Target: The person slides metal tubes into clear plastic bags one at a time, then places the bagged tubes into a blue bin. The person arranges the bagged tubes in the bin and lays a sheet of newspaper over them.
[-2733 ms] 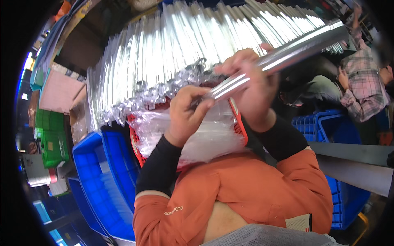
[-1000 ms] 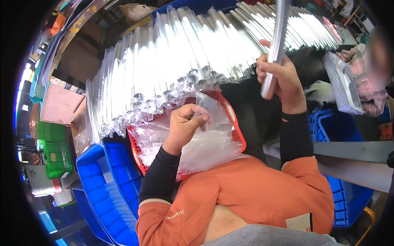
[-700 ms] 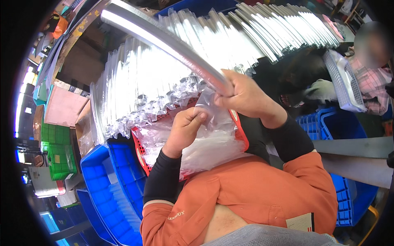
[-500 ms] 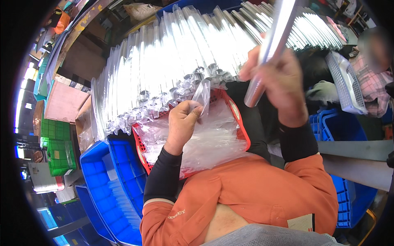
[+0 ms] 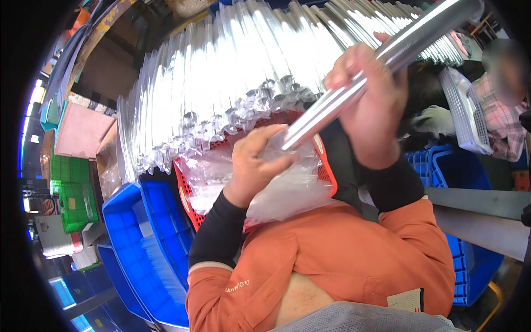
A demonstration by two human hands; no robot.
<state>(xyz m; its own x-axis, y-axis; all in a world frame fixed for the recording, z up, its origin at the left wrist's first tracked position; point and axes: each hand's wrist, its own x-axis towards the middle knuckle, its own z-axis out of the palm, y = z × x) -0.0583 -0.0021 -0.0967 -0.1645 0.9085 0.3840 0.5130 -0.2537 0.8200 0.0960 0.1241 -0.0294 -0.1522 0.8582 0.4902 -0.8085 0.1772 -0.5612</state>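
My right hand (image 5: 371, 105) is wrapped round a shiny metal tube (image 5: 326, 113), which slants from the upper right down to my left hand. The tube's lower end sits between the thumb and fingers of my left hand (image 5: 255, 165). A clear plastic sleeve (image 5: 278, 143) is held there, partly hidden by those fingers; how far the tube is inside it I cannot tell. Below lies a red perforated basket (image 5: 327, 169) holding a heap of flat clear plastic sleeves (image 5: 298, 188). Just beyond the basket, many sleeved metal tubes (image 5: 221, 72) lie side by side.
Bare metal tubes (image 5: 381, 22) lie at the far right. Blue crates (image 5: 160, 221) stand at my left, with another blue crate (image 5: 459, 171) at right. A co-worker's gloved hand (image 5: 434, 120) is near a grey basket (image 5: 467, 113). Green crates (image 5: 74, 193) are farther left.
My right hand has tilted the tube and brought its lower end leftward to my left hand. My left hand's fingers have spread around the tube end, where they pinched the clear sleeve before.
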